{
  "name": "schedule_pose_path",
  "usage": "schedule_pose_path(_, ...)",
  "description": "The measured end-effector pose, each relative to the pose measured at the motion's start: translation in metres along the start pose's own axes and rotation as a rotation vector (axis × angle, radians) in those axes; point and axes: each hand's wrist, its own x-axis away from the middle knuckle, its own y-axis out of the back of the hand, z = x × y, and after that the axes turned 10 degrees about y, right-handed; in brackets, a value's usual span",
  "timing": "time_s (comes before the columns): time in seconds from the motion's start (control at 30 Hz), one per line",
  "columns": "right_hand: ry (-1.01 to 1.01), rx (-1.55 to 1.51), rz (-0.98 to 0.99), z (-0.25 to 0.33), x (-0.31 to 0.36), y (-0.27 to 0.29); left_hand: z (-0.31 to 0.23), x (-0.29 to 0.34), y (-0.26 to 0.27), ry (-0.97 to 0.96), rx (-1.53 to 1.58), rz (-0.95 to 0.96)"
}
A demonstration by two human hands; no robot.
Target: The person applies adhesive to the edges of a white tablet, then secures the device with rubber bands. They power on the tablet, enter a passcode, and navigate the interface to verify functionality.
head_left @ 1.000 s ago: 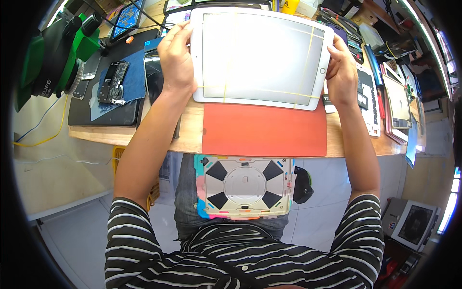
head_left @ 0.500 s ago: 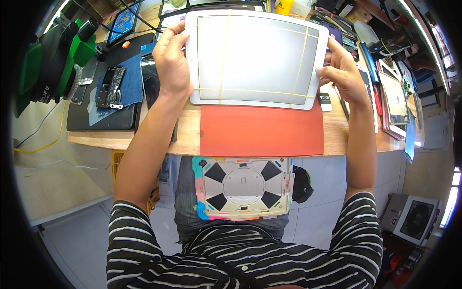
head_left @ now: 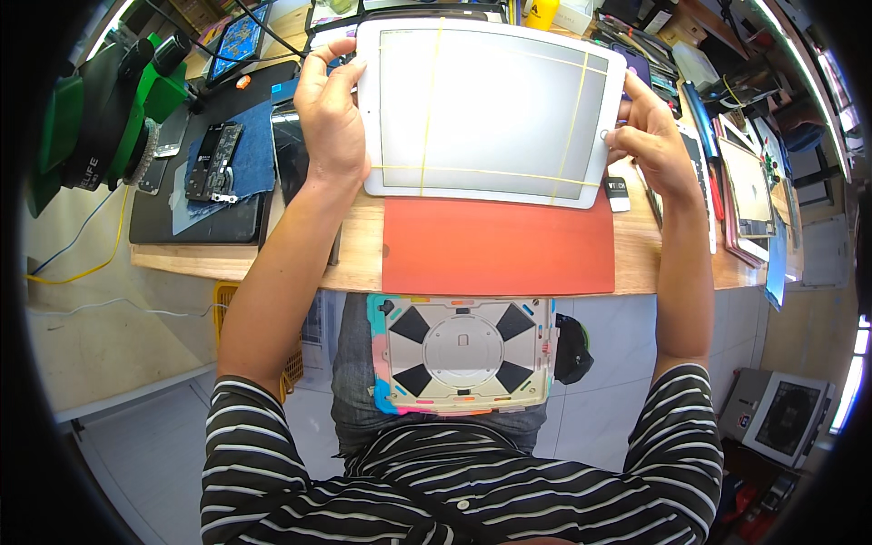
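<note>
A white tablet (head_left: 486, 109) with a bright, pale screen is held up over the workbench, wrapped lengthwise and crosswise by thin yellow rubber bands. My left hand (head_left: 329, 113) grips its left edge, thumb and fingers pinching near the upper corner. At the right edge my right hand (head_left: 656, 136) holds it, with the thumb by the round home button and the other fingers behind. Beneath and nearer to me lies an orange-red mat (head_left: 498, 245), partly covered by the tablet. A tablet case (head_left: 463, 354) with coloured edges and black corner pads rests on my lap.
On the left, a green and black microscope (head_left: 95, 118) stands by a dark laptop-like slab (head_left: 200, 232) bearing a circuit board (head_left: 211, 163) and blue cloth. Tools (head_left: 649, 54), a small black-and-white box (head_left: 617, 193) and stacked tablet parts (head_left: 747, 182) lie on the right.
The whole view has shifted slightly, moving the bench and tablet a little rightward in the picture. Both hands keep the same grip on the tablet.
</note>
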Motion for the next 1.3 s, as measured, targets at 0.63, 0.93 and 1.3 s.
schedule_pose_path(0.63, 0.416, 0.457, -0.382, -0.001, -0.003, -0.002, 0.002, -0.003, 0.002, -0.005, 0.017, 0.012)
schedule_pose_path(0.93, 0.206, 0.431, -0.006, 0.014, 0.009, -0.005, 0.001, -0.003, 0.004, 0.005, -0.088, -0.001)
schedule_pose_path(1.3, 0.144, 0.532, 0.121, 0.021, 0.013, -0.012, 0.001, -0.003, 0.001, 0.007, -0.011, 0.007)
